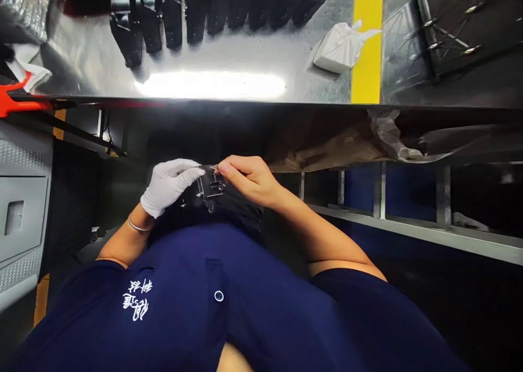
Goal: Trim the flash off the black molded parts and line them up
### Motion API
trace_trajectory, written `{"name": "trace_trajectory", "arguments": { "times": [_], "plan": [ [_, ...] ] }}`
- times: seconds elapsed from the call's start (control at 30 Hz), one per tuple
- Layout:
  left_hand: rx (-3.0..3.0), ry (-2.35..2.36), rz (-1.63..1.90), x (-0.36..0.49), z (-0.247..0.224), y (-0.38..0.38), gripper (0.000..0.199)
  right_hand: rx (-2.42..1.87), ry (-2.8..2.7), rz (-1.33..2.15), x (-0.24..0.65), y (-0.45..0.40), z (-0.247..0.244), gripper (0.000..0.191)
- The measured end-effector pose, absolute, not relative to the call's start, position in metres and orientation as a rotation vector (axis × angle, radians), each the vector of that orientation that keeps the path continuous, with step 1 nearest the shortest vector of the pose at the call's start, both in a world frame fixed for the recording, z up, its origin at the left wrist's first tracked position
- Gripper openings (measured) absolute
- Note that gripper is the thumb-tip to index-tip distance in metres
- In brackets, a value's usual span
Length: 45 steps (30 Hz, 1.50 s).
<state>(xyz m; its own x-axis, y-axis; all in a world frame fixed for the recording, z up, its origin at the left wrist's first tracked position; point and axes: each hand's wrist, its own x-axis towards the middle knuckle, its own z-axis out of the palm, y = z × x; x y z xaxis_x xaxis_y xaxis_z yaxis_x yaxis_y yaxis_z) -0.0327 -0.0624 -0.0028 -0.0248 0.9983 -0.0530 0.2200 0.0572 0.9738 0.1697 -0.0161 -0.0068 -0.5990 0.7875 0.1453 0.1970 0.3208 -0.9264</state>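
Observation:
My left hand point(169, 187) wears a white glove and is closed on a dark bracket-like part point(210, 187) with thin metal rods and small round fittings. This part is held over my lap, in front of the workbench edge. My bare right hand point(251, 180) pinches thumb and forefinger together at the part's upper right side. A small pale tip point(214, 167) shows by those fingers, too small to name. The dark part's outline blends into the dark clothing and shadow behind it.
Several black housings point(171, 18) stand in a row on the metal workbench point(229, 61). A white tissue pack point(337, 48) lies beside a yellow stripe point(366, 45). Rod assemblies point(453, 31) sit at the right, and a red-handled tool point(20, 102) at the left edge.

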Motion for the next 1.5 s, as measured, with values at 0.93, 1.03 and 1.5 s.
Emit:
{"name": "trace_trajectory", "arguments": {
  "times": [0.93,1.03,1.5],
  "plan": [
    [1.058,1.462,1.084,-0.019,-0.002,-0.07,0.031,-0.682,-2.218,0.942,0.177,-0.015,-0.004,0.032],
    [1.059,1.464,1.088,-0.019,-0.003,-0.071,0.03,-0.657,-2.211,0.931,0.178,-0.015,-0.005,0.03],
    [1.105,1.432,1.111,-0.013,0.001,-0.076,0.023,-0.557,-2.236,0.869,0.185,-0.016,-0.005,0.028]
  ]
}}
